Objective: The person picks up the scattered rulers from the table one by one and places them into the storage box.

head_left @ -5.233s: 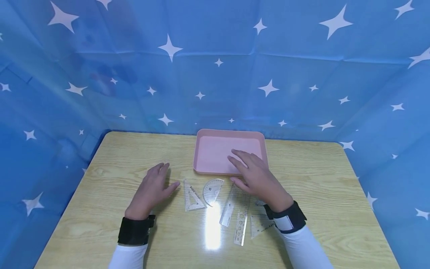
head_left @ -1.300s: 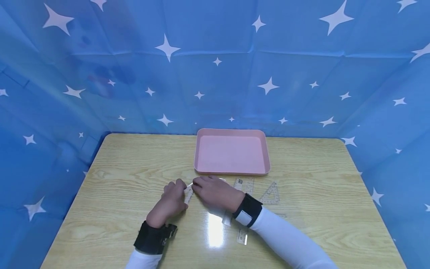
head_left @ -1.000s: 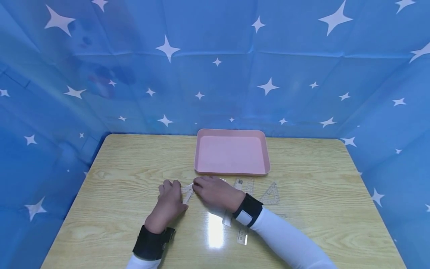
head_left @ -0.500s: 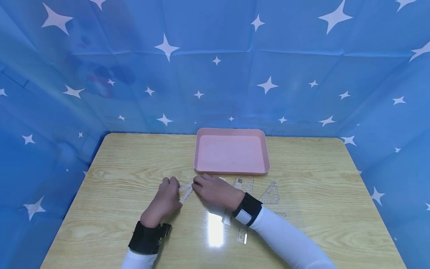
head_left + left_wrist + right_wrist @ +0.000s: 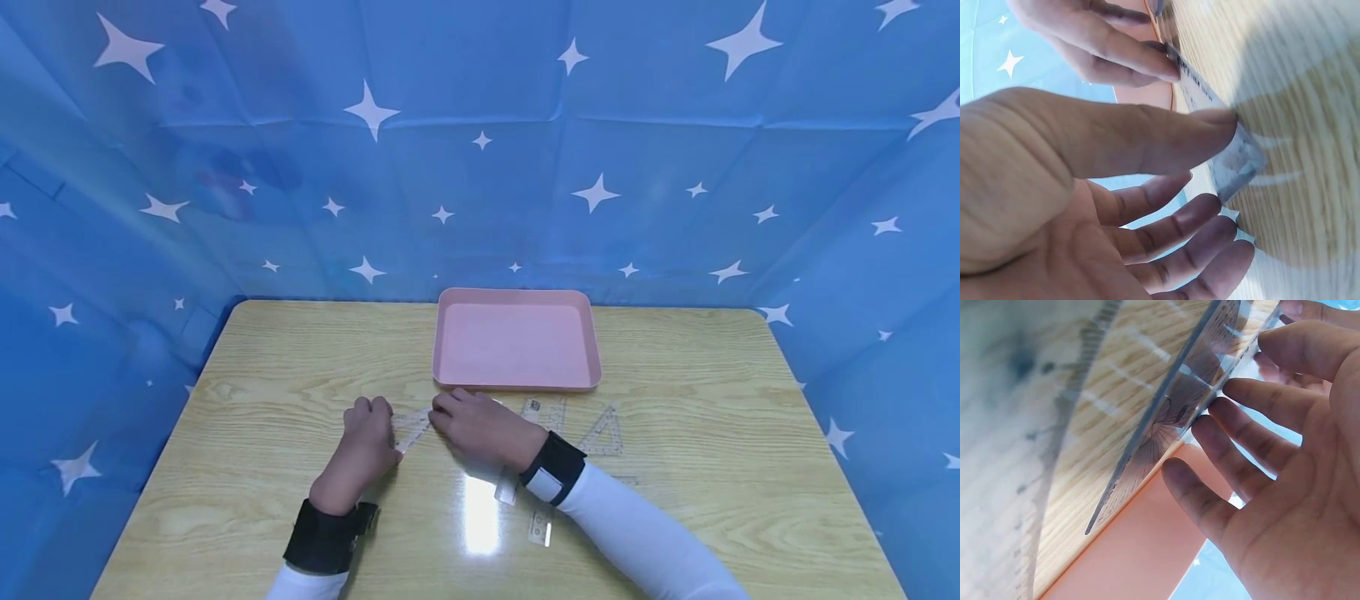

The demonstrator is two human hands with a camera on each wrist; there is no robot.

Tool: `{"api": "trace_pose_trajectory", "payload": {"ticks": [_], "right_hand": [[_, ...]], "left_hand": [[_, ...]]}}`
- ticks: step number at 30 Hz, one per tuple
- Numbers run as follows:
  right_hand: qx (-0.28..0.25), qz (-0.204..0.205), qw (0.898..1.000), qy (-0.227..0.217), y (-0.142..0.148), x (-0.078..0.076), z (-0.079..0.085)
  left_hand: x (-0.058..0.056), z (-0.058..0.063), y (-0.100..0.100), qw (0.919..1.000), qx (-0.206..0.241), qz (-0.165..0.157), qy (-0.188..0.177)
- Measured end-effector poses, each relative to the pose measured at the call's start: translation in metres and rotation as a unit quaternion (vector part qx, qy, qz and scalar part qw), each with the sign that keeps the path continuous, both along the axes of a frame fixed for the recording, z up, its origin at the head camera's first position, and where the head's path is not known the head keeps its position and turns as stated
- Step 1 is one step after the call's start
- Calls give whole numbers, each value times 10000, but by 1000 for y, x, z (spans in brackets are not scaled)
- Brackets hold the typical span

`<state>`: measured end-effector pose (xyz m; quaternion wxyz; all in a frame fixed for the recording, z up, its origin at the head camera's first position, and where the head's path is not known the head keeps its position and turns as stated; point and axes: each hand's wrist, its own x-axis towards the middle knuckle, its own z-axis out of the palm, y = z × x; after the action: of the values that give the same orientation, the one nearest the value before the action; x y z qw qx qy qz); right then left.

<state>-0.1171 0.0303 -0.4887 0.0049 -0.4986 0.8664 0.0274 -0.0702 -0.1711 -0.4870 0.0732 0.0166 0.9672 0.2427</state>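
Observation:
A clear plastic set square (image 5: 413, 434) spans the gap between my two hands, low over the table, left of the tray's near corner. My left hand (image 5: 362, 454) pinches its wide end; in the left wrist view the thumb presses on the set square (image 5: 1238, 161) with fingers curled beneath. At the pointed end, my right hand (image 5: 487, 429) holds the tip with bent fingers. Under that hand a clear protractor (image 5: 1169, 412) lies near the pink tray in the right wrist view, mostly hidden in the head view.
Beyond the hands stands the pink tray (image 5: 517, 337), with nothing in it. Two clear rulers (image 5: 541, 527) lie partly under the right forearm. Right of them is another set square (image 5: 615, 429). A blue star-patterned curtain (image 5: 480, 183) closes off the back and sides.
Both hands have come from apart to the set square. Over the last second the left hand has shifted slightly left, baring more of it, while the right hand has stayed put.

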Motion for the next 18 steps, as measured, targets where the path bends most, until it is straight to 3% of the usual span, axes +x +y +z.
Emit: {"api": "trace_pose_trajectory", "payload": {"ticks": [3,5,13,18], "right_hand": [[-15,10,10000,22,0,0,-2],[-29,14,10000,34,-1,0,-3],[-67,80,9999,94,0,0,-3],[-81,83,9999,69,-1,0,-3]], "left_hand": [[4,0,3,9977,-396,-115,532],[4,0,4,9966,-464,-137,665],[3,-1,6,9973,-316,-93,652],[0,-2,4,9979,-176,-249,576]]}}
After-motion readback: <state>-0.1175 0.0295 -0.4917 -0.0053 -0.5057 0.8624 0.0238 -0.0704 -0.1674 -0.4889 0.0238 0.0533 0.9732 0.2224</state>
